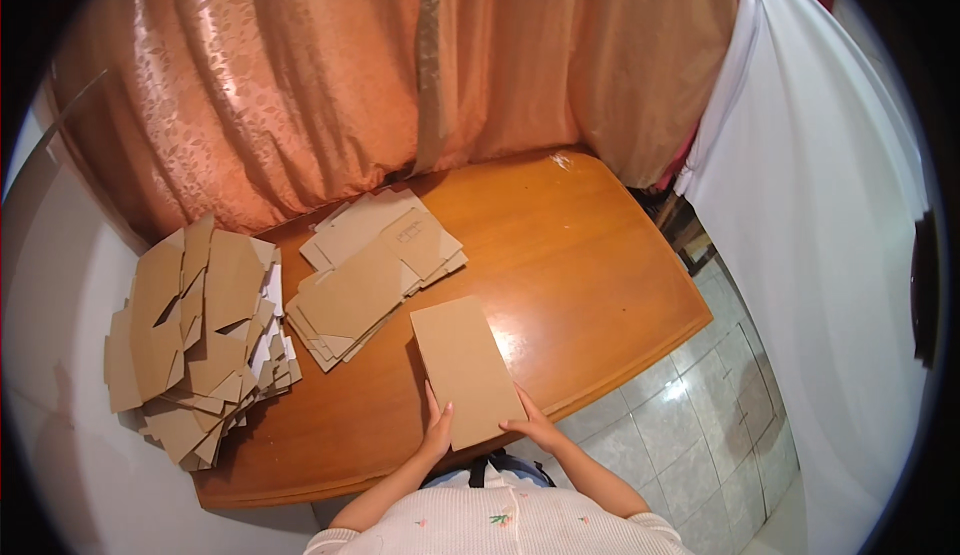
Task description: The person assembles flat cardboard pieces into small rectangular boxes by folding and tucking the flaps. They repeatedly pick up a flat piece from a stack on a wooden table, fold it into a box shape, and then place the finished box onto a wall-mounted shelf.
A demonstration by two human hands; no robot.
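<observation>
A closed brown cardboard box (pixel 465 370) lies at the near edge of the wooden table, its long side pointing away from me. My left hand (pixel 437 427) grips its left side near the closest corner, thumb toward the top. On the opposite side, my right hand (pixel 535 427) holds the near right corner with the thumb on top. The box's underside is hidden. Just beyond it to the left lies a low stack of flattened cardboard boxes (pixel 360 295), some with small flaps showing.
A taller, untidy pile of flat cardboard (pixel 230 285) stands at the table's left end. The wooden table (pixel 570 255) has a rounded far edge against orange curtains (pixel 300 75). A white cloth (pixel 800 155) hangs at the right, over a tiled floor (pixel 680 425).
</observation>
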